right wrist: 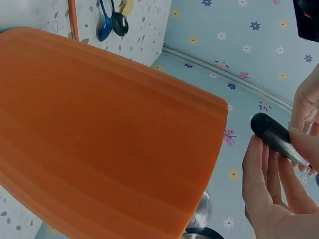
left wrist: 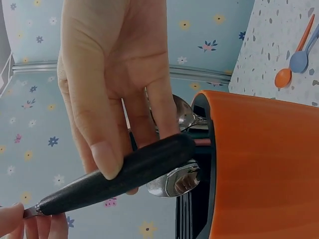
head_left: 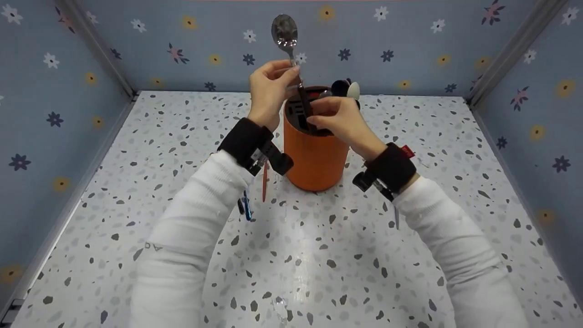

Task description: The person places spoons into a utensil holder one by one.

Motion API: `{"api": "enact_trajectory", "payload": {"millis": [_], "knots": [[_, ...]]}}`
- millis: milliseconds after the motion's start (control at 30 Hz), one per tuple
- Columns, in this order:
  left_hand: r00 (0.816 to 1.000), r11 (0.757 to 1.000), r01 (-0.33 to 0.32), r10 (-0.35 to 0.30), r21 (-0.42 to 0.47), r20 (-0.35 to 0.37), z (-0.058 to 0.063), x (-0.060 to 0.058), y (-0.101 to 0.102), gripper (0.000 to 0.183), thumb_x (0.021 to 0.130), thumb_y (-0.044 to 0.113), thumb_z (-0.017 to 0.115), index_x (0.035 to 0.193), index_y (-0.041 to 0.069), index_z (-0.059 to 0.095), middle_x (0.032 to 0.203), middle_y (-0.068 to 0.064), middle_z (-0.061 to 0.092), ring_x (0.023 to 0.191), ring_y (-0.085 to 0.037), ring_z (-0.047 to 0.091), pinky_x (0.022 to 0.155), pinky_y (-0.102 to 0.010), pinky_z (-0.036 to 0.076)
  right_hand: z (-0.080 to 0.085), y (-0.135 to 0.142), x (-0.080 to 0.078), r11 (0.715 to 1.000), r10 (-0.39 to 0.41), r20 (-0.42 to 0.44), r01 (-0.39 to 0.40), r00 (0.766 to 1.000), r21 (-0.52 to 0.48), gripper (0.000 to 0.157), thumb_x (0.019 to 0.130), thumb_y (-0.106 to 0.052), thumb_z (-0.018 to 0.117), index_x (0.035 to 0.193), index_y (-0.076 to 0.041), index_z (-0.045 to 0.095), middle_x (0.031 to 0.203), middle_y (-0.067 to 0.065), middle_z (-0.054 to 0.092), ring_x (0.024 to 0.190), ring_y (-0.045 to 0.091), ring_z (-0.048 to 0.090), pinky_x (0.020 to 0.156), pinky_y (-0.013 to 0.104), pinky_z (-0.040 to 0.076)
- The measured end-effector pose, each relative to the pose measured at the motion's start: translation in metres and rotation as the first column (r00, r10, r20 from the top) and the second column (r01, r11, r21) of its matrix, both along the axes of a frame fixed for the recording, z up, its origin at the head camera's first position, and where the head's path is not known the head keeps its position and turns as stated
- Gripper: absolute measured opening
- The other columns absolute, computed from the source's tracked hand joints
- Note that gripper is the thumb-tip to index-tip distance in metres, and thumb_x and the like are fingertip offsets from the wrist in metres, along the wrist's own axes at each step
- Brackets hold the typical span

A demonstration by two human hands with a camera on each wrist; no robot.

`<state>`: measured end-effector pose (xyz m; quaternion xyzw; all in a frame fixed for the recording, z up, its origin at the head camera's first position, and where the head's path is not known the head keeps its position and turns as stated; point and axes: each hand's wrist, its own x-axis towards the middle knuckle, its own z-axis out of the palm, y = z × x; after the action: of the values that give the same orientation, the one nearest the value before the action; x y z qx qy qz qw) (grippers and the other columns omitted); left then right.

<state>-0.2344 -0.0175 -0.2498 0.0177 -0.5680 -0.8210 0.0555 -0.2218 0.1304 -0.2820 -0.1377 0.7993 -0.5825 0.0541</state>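
Observation:
A metal spoon [head_left: 284,33] with a dark handle stands nearly upright, bowl up, over an orange utensil holder [head_left: 315,159]. My left hand [head_left: 268,91] pinches its metal neck between thumb and fingers. Lower down, my right hand [head_left: 342,119] grips the black handle [left wrist: 114,177] with thumb and fingertips. In the left wrist view the handle's rounded end lies right at the holder's rim. The holder has a dark slotted insert [head_left: 297,109]. A black spoon [head_left: 339,86] and a white spoon [head_left: 354,90] stick up at its right, partly behind my right hand.
On the speckled table [head_left: 300,255], an orange stick-like utensil [head_left: 264,184] and a blue spoon [right wrist: 104,29] lie left of the holder, beside a black spoon [right wrist: 119,24]. An orange spoon [left wrist: 283,78] and a grey-blue spoon [left wrist: 299,61] lie to the right. Flower-patterned walls enclose the table.

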Motion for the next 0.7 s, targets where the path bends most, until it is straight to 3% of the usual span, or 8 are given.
{"api": "enact_trajectory", "payload": {"millis": [233, 433, 700], "knots": [[1.000, 1.000, -0.018, 0.018, -0.006, -0.021, -0.006, -0.006, -0.001, 0.019, 0.082, 0.000, 0.059, 0.100, -0.006, 0.058, 0.083, -0.008, 0.055, 0.074, -0.017, 0.058, 0.073, -0.029, 0.053, -0.006, -0.001, -0.008, 0.994, -0.014, -0.114, 0.027, 0.993, 0.108, 0.029, 0.080, -0.005, 0.062, 0.109, 0.001, 0.060, 0.105, 0.015, 0.062, 0.095, 0.020, 0.059, 0.081, 0.027, 0.050], [0.999, 0.999, -0.042, 0.042, 0.008, -0.011, -0.010, -0.009, -0.002, 0.016, 0.081, -0.001, 0.060, 0.096, -0.006, 0.060, 0.078, -0.007, 0.056, 0.070, -0.016, 0.059, 0.072, -0.029, 0.053, -0.010, -0.003, -0.009, 0.991, -0.013, -0.200, 0.039, 0.980, 0.130, 0.025, 0.081, -0.003, 0.061, 0.105, 0.003, 0.061, 0.101, 0.016, 0.063, 0.093, 0.020, 0.059, 0.082, 0.027, 0.049], [0.999, 1.000, -0.029, 0.029, 0.001, -0.017, -0.015, -0.012, -0.001, 0.020, 0.081, -0.001, 0.060, 0.100, -0.008, 0.060, 0.079, -0.008, 0.058, 0.076, -0.022, 0.061, 0.073, -0.030, 0.053, -0.013, -0.002, -0.012, 0.987, -0.030, -0.214, 0.063, 0.976, 0.149, 0.026, 0.081, -0.001, 0.061, 0.106, 0.004, 0.059, 0.103, 0.016, 0.062, 0.096, 0.020, 0.058, 0.085, 0.026, 0.047]]}}
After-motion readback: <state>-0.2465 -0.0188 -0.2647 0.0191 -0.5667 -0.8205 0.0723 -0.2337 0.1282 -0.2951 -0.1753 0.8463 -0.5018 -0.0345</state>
